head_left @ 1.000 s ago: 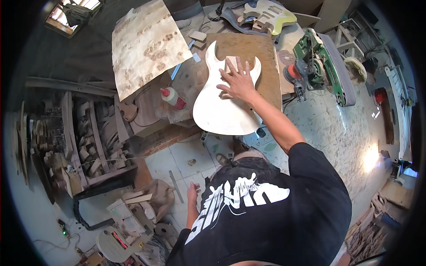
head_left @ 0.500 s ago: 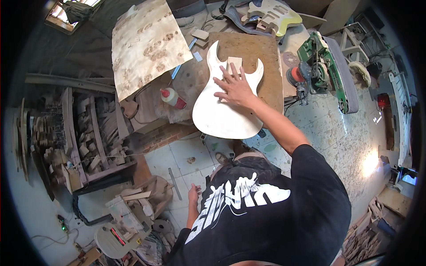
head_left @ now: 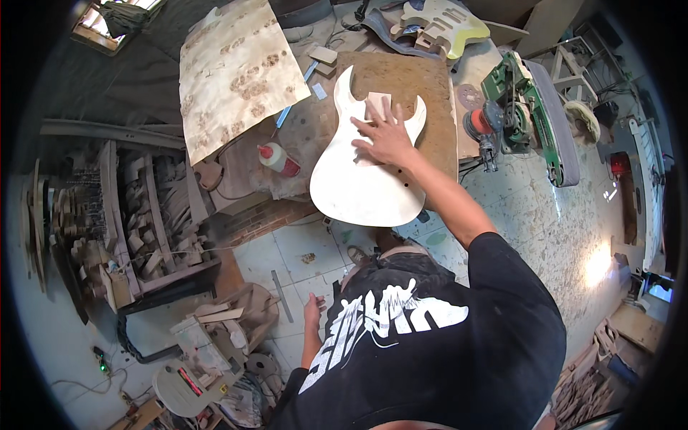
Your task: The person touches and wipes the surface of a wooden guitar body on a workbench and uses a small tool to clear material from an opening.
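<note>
A pale, whitish electric guitar body [head_left: 358, 188] with two pointed horns lies on a brown board [head_left: 438, 115] on the workbench, its rounded end toward me. My right hand [head_left: 389, 142] rests on its upper middle, fingers spread and grasping nothing. Just beyond the fingertips, a small rectangular wooden block [head_left: 380, 99] shows at the neck end between the horns, partly covered by the hand. My left hand [head_left: 314, 311] hangs low beside my body, away from the bench, with fingers loosely apart and nothing seen in it.
Left of the guitar body are a glue bottle [head_left: 279, 159] with a red cap and a large burl-patterned veneer sheet [head_left: 240, 79]. A yellow-and-cream guitar body [head_left: 459, 32] lies behind. To the right stand an orange sander [head_left: 481, 122] and a green belt sander [head_left: 534, 107].
My right hand has slid slightly to the right and down across the guitar body. My left hand stays about where it was.
</note>
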